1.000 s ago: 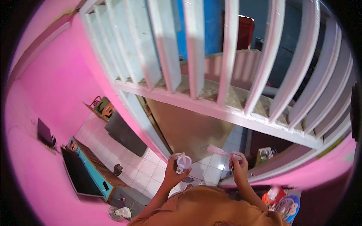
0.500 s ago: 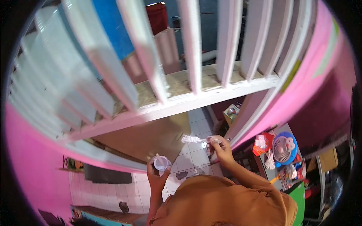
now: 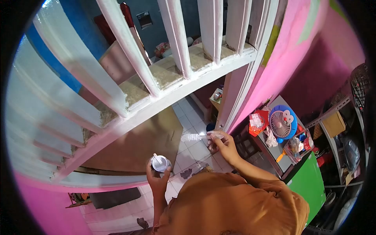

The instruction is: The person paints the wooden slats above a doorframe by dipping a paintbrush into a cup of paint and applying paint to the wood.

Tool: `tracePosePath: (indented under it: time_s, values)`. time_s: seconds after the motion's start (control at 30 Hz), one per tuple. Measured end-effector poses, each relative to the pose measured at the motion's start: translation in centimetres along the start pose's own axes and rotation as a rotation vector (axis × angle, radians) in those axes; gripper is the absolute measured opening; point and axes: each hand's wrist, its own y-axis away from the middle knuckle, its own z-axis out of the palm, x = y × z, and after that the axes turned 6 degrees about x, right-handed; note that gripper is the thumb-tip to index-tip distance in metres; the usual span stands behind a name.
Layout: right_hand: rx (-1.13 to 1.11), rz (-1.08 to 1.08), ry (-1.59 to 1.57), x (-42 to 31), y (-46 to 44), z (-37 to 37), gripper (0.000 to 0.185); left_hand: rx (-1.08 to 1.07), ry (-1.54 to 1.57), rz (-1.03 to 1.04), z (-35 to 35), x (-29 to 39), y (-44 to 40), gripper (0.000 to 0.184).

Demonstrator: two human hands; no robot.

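While the right hand [image 3: 224,146] pinches the paintbrush [image 3: 200,137] in its fingers, the bristles [image 3: 190,137] stick out left of them, long axis pretty much sideways. Small cup's [image 3: 162,165] in the left hand [image 3: 158,180], fingers curled round it, so left of the bristles and closer in.

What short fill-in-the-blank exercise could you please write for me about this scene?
1. The small, round, white cup is in the person's ____ hand.
2. The right hand holds a slim, pale-handled brush, tipped with ____ bristles.
3. The round plastic fan is rimmed in ____.

Missing words: left; white; blue.
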Motion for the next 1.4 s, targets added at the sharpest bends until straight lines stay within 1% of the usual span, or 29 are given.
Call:
tracePosePath:
  time_s: [0.03,0.1,0.23,0.3,0.33,0.43,0.47,0.5,0.57,0.7,0.77,0.83,0.9,0.97,1.0,1.03,1.13,1.23,1.4]
  values:
    - [-0.001,-0.013,0.000,0.1,0.1,0.0,0.024,-0.003,-0.004,-0.009,0.1,0.0,0.0,0.073]
    - [0.008,-0.006,-0.010,0.5,0.3,-0.1,0.024,-0.007,-0.042,0.038,0.3,0.1,0.0,0.072]
    - [0.019,0.024,-0.022,1.3,0.4,-0.5,0.025,-0.012,-0.043,-0.018,0.8,0.6,0.4,0.073]
    - [0.011,0.026,-0.021,1.4,0.3,-0.7,0.025,0.031,-0.031,0.032,0.8,0.3,0.6,0.074]
    - [0.007,0.024,0.004,1.3,0.3,-0.7,0.026,0.019,-0.053,-0.021,0.9,1.0,0.8,0.076]
    - [0.001,0.019,0.020,0.9,0.2,-0.5,0.026,0.055,-0.065,-0.022,0.8,0.7,1.2,0.077]
    - [-0.001,0.029,0.007,0.8,0.3,-0.4,0.026,0.074,-0.039,-0.051,0.7,0.3,1.4,0.076]
    - [0.002,0.013,0.009,0.8,0.3,-0.3,0.026,0.068,-0.029,-0.039,0.5,0.1,1.4,0.076]
    - [-0.027,0.047,0.000,0.8,0.1,-0.2,0.025,0.055,-0.058,-0.017,0.1,-0.4,1.5,0.074]
    - [-0.046,0.035,-0.007,1.1,-0.4,0.0,0.025,0.077,-0.029,-0.055,0.2,-0.2,1.7,0.075]
    - [-0.048,0.017,-0.013,1.8,-0.5,-0.1,0.025,0.082,-0.021,-0.030,0.1,-0.6,1.7,0.075]
    - [-0.061,0.010,-0.047,1.6,-0.6,0.1,0.024,0.068,-0.070,-0.046,0.4,0.1,1.6,0.074]
    - [-0.060,0.002,-0.036,1.5,-0.5,0.0,0.024,0.082,-0.055,-0.038,0.6,0.5,1.8,0.073]
    - [-0.053,0.028,-0.024,1.8,-0.7,-0.2,0.024,0.068,-0.027,-0.082,0.7,0.3,1.5,0.072]
    - [-0.057,0.013,-0.032,1.9,-0.8,-0.3,0.023,0.073,-0.032,-0.100,1.3,1.3,1.5,0.071]
    - [-0.063,-0.004,-0.037,2.0,-0.7,-0.3,0.023,0.073,0.021,-0.088,1.7,1.9,1.6,0.069]
    - [-0.043,0.023,-0.079,1.8,-0.6,-0.5,0.024,0.052,-0.016,-0.035,1.2,0.3,1.4,0.068]
    - [-0.048,-0.007,-0.076,2.0,-0.7,-1.2,0.024,0.023,-0.044,-0.002,1.5,-0.5,1.2,0.067]
    - [-0.038,0.010,-0.103,1.7,-0.6,-1.7,0.024,0.007,-0.018,0.009,2.1,-0.8,1.1,0.067]
